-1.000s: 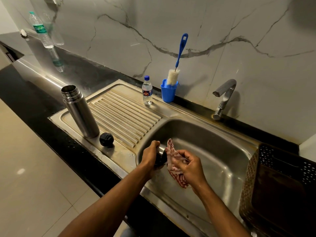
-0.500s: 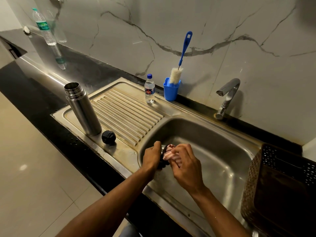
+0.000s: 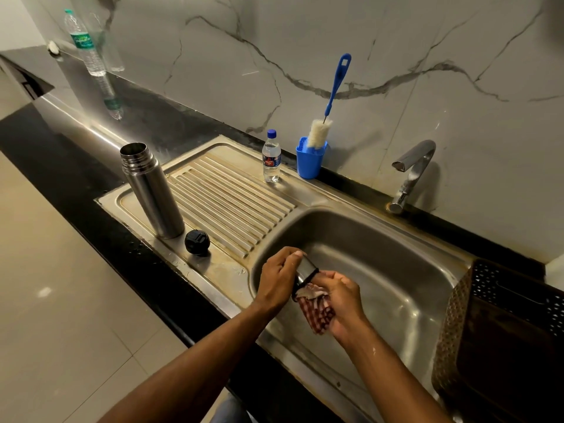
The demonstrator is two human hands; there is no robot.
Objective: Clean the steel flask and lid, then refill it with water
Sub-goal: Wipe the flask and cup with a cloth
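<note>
Head view: over the sink [image 3: 406, 303], left hand [image 3: 279, 279] grips the steel lid [image 3: 306, 268], right hand [image 3: 343, 296] clutches a checked cloth [image 3: 316, 312] against it; flask [image 3: 151, 190] stands left of the sink.

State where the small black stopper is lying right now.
In the head view, the black stopper lies on the sink's drainboard at the left, just right of the base of the upright steel flask, apart from both hands.

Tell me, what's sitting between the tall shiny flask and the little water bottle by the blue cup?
Just the ribbed draining board lies between the steel flask and the small water bottle; the head view shows nothing on it.
</note>
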